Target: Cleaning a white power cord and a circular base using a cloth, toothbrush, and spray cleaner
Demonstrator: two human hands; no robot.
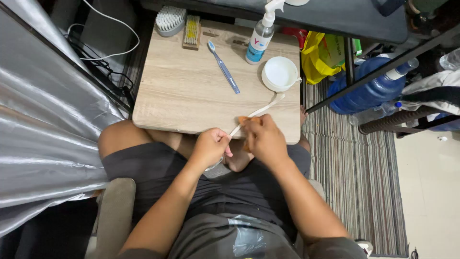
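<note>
My left hand (210,146) pinches one end of a long white lace (261,111) that runs up and right over the small wooden table (182,96). My right hand (264,139) is closed on an orange cloth or small brush (245,119), pressed against the lace near the table's front edge. Both hands are over my lap, close together. What lies under the right palm is hidden.
On the table lie a blue toothbrush (224,67), a spray bottle (261,34), a white bowl (280,73), a white-bristled brush (170,20) and a wooden brush (191,31). A silver sheet (43,124) hangs left; a blue water jug (371,88) and striped rug (354,177) are on the right.
</note>
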